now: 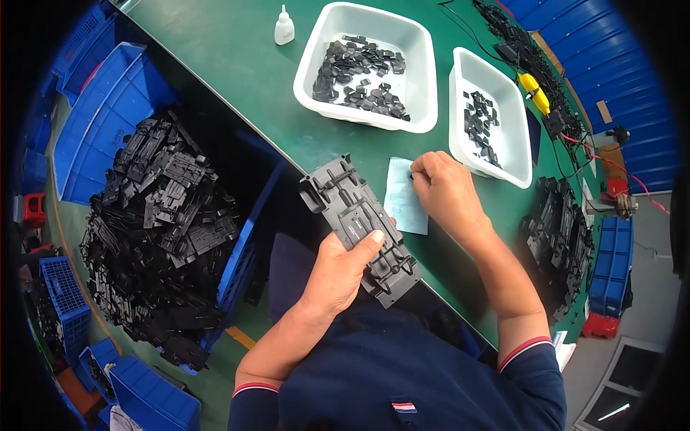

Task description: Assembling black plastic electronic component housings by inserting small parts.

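In the head view, the left hand [336,274] grips a black, ribbed, rectangular plastic part [352,215] at the green table's [237,65] edge, the right hand [447,192] pinches something unclear, and blue crates [104,118] stand left.

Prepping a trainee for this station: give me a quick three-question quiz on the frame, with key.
1. Which hand grips the long dark plastic part?
2. True or false: the small white bottle is lying on its side.
3. How many white tubs stand on the green table?

Key:
1. The left hand, with its thumb pressed on the upper face.
2. False: the small white bottle stands upright, nozzle up.
3. Two, a larger one and a smaller one, both holding small black pieces.
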Motion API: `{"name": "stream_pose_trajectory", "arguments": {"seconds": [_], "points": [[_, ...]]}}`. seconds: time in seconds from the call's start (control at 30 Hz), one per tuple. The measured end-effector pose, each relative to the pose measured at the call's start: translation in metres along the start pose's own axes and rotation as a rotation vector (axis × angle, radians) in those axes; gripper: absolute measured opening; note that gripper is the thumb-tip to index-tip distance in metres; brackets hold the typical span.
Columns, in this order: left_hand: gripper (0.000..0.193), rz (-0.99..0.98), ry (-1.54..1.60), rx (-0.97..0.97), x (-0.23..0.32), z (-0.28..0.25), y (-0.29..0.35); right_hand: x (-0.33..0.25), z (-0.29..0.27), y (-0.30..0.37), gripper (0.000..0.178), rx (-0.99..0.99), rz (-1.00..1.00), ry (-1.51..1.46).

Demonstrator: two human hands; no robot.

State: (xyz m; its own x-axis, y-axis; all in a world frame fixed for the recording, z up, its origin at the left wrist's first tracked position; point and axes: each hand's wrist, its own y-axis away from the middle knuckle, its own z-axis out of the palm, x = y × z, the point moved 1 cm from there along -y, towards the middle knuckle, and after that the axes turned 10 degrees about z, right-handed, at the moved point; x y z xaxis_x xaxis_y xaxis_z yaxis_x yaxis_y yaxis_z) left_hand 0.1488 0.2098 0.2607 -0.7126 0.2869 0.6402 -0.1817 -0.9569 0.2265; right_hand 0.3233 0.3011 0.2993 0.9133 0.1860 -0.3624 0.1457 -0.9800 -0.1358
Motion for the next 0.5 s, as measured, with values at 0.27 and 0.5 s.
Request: {"name": "stream_pose_trajectory", "arguments": {"seconds": [0.27,0.5], "points": [[0.026,0.003,-0.002,-0.006,-0.001,-0.001,-0.001,0.001,-0.005,0.011,0.01,0.157,-0.175,0.121],[0.027,0.011,0.008,0.018,0.007,0.005,0.003,0.001,-0.031,0.053,0.032,0.486,-0.538,-0.122]]}}
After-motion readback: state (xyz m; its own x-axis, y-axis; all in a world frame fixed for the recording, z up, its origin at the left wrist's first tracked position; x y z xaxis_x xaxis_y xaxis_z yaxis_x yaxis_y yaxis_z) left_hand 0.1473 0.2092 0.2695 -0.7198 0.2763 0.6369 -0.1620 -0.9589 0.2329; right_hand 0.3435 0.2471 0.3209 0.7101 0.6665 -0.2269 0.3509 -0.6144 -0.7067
